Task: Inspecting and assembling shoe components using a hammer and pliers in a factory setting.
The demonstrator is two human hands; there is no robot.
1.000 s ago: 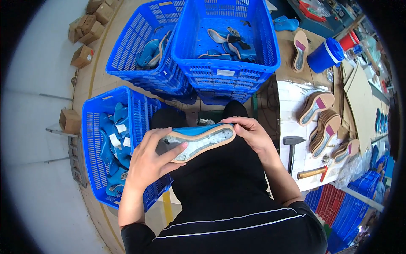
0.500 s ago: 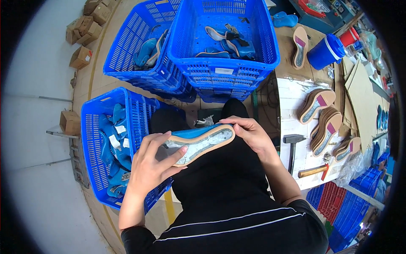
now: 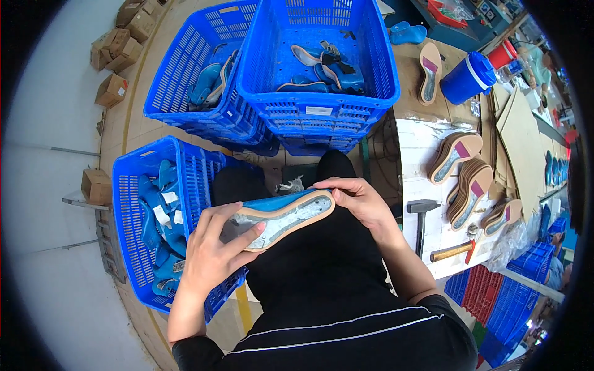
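Note:
A blue shoe last (image 3: 272,203) is held on its side above my lap, with a tan-rimmed insole (image 3: 286,220) on its underside facing up. Smeared grey and white patches cover the middle of that insole. My left hand (image 3: 213,244) is wrapped round the wider end, its thumb lying across the underside. At the narrower end, my right hand (image 3: 359,204) pinches the rim between thumb and fingers. Most of the last's blue body is hidden behind the insole and my left hand.
Blue crates (image 3: 318,102) ahead and a blue crate (image 3: 145,229) at left hold blue lasts. On the right-hand bench lie stacked insoles (image 3: 470,191), a dark hammer (image 3: 421,226), a wooden-handled hammer (image 3: 451,252) and a blue jug (image 3: 467,80). Cardboard boxes (image 3: 111,89) line the wall.
Both hands and the last sit slightly lower and farther left in the picture, while the surroundings have shifted a little too. My grip looks the same.

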